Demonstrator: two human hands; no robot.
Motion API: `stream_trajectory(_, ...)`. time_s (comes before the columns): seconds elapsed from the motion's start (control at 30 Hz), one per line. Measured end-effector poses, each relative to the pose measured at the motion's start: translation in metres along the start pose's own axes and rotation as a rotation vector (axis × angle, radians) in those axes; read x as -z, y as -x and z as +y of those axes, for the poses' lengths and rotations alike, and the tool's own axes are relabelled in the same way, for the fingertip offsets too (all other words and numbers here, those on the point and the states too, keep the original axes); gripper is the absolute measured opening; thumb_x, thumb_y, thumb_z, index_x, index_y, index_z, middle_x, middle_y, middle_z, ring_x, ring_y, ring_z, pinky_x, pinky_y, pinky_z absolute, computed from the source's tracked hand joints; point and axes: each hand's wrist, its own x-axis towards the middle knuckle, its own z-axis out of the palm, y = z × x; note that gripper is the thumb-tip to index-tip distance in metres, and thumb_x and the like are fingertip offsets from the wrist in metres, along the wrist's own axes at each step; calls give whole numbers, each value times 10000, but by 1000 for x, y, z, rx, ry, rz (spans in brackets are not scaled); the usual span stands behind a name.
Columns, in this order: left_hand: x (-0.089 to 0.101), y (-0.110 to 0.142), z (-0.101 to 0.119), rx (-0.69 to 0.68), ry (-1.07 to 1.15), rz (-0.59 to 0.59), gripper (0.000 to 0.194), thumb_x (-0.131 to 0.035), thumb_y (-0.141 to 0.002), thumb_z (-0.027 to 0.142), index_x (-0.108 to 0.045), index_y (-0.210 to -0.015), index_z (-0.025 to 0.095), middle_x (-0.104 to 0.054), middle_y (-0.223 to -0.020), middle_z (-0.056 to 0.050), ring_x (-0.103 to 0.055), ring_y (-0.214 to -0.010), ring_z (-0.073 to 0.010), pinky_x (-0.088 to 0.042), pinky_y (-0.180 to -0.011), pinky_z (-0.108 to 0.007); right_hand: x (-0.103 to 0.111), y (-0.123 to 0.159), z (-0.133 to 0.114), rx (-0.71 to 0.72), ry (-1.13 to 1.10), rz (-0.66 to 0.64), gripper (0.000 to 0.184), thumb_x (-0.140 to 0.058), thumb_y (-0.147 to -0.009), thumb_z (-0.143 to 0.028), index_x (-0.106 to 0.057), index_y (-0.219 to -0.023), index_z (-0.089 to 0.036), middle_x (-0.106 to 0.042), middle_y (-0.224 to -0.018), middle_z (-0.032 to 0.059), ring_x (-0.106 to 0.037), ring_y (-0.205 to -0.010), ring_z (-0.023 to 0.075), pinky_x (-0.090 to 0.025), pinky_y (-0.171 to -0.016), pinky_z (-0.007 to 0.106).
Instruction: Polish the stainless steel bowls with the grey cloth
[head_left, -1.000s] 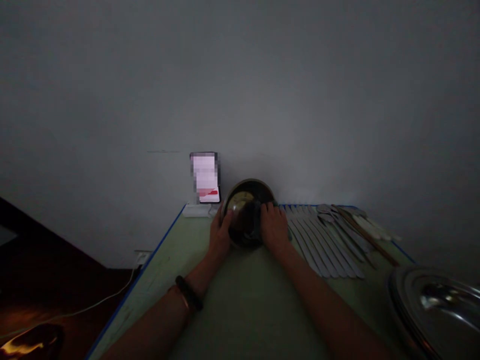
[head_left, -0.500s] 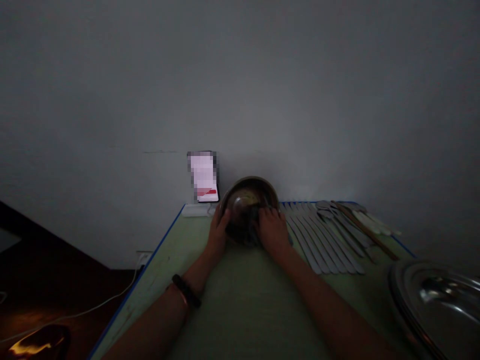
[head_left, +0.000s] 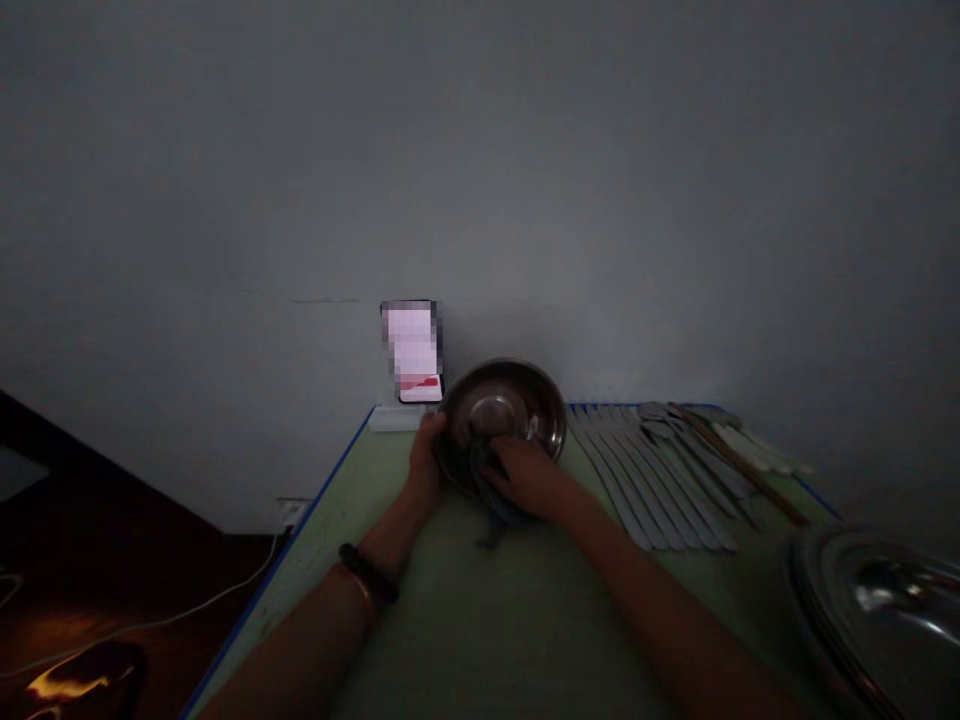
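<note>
- Gripping round silver metal bowl with left hand, crumpled dark cloth with right hand.
- Could knock bowl into silver metal forks, right, by pressing unevenly.

A phone is stood by the wall, forks are laid in a row on the table, and a metal basin is seen at right

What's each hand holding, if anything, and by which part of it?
The left hand holds the metal bowl by its left rim. The right hand holds a dark cloth; it's too dim to tell by which part.
</note>
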Motion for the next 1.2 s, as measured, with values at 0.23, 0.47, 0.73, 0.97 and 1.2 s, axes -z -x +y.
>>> stream_trajectory(0.23, 2, 2, -3, -7, 20, -46, 486, -582, -437, 62, -626, -898, 211, -707, -789, 30, -624, -701, -170, -478, -597, -257, 0, 3, 0, -104, 45, 35, 278, -414, -919, -274, -570, -1047, -84, -620, -1083, 200, -556, -1055, 307, -356, -935, 466)
stream_trajectory(0.47, -1, 2, 5, 79, 12, -52, 188, -702, -550, 233, -689, -725, 168, -699, -631, -4, -642, -631, -190, -504, -611, -284, -10, 1, -14, 6, -42, -2, 358, -420, -927, -318, -472, -1211, -106, -544, -1239, 149, -508, -1148, 238, -395, -943, 372)
stream_trajectory(0.73, -2, 3, 7, 106, 34, -76, 188, -715, -512, 169, -694, -698, 160, -713, -639, 6, -628, -558, -148, -495, -566, -245, 9, 4, 5, 43, -26, -34, 235, -481, -857, -162, -581, -1064, -114, -603, -1123, 183, -532, -1081, 327, -387, -902, 510)
stream_trajectory(0.97, -1, 6, 2, 140, 52, -131, 286, -803, -557, 306, -717, -779, 148, -740, -721, -23, -660, -636, -161, -523, -645, -254, -16, -6, -16, 5, -151, 74, 285, -374, -937, -217, -461, -1174, -84, -547, -1197, 165, -513, -1111, 208, -386, -961, 345)
stream_trajectory(1.2, -1, 4, 1, 170, 84, -147, 335, -773, -612, 365, -729, -852, 135, -759, -801, -60, -694, -741, -220, -541, -713, -300, 18, 1, 14, 78, -167, -122, 199, -625, -763, -136, -599, -961, -144, -662, -999, 128, -616, -941, 254, -446, -827, 375)
